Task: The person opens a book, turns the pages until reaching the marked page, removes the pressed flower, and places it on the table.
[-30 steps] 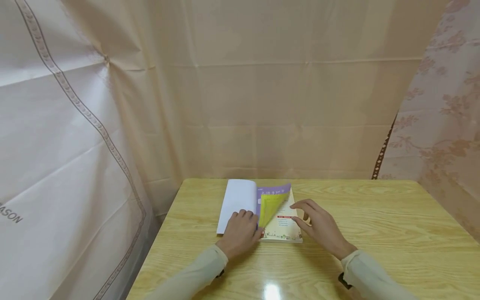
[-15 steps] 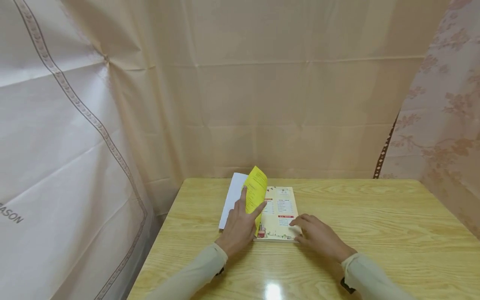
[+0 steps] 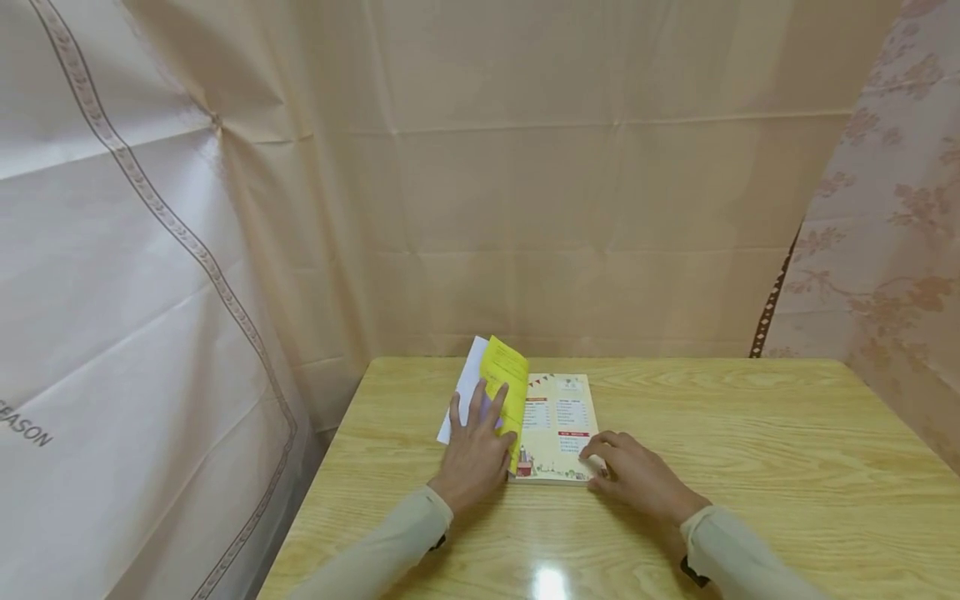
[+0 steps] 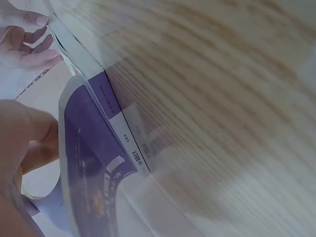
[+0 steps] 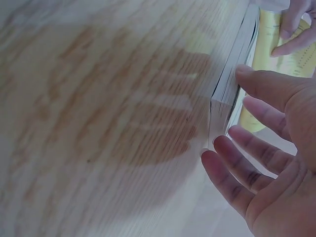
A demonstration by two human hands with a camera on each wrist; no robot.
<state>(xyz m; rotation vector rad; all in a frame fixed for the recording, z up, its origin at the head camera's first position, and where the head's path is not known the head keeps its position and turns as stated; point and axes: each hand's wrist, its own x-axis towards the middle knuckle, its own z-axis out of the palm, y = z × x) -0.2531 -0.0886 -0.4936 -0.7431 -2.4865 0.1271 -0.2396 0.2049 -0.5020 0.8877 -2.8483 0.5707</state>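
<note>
An open book lies on the table, its printed cream page [image 3: 555, 462] facing up. A bright yellow sheet [image 3: 512, 379] stands raised and bent at the left, in front of a white sheet [image 3: 468, 371]. My left hand [image 3: 472, 458] spreads its fingers against these raised sheets, thumb on the yellow one. In the left wrist view a purple cover [image 4: 89, 133] is lifted beside the purple-and-white spine [image 4: 123, 128]. My right hand [image 3: 637, 475] rests at the near right corner, thumb at the page edges [image 5: 224, 111], fingers loosely bent and apart in the right wrist view.
The wood-grain table [image 3: 780, 450] extends on both sides of the book. A beige curtain [image 3: 562, 233] hangs behind it. Pale cloth [image 3: 135, 350] hangs at the left and floral cloth [image 3: 900, 250] at the right. Dark straps [image 3: 693, 572] circle the wrists.
The yellow sheet has swung from the right side over to the left, uncovering the cream page. The left hand has spread its fingers onto it. The right hand has lowered to the book's near right corner.
</note>
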